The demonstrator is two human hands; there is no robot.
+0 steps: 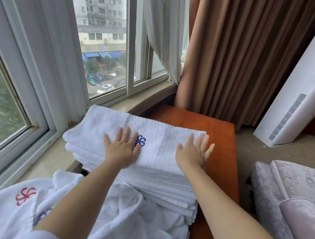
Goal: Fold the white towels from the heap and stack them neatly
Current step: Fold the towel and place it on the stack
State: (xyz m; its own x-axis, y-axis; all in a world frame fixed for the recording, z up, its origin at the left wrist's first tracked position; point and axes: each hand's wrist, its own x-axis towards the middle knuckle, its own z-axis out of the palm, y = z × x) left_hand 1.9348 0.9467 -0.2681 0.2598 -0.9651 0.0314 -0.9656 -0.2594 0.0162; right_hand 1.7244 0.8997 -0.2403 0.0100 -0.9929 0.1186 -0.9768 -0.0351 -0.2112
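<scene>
Bare orange wooden tabletop (221, 139) R of your stack = free; white window frame (60, 95) blocks L, brown pleated curtain (239, 60) behind.

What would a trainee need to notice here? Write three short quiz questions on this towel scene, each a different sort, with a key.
1. True or false: both hands lie flat on the top towel of the stack.
2. What colour is the emblem beside the left hand? A) red B) blue C) green
3. Fill in: the unfolded heap lies ___ the camera than the stack.

Key:
1. True; the right hand rests near the towel's right edge, fingers straight.
2. B; the blue emblem shows at the fingertips.
3. Nearer; a red emblem shows on the heap.
</scene>
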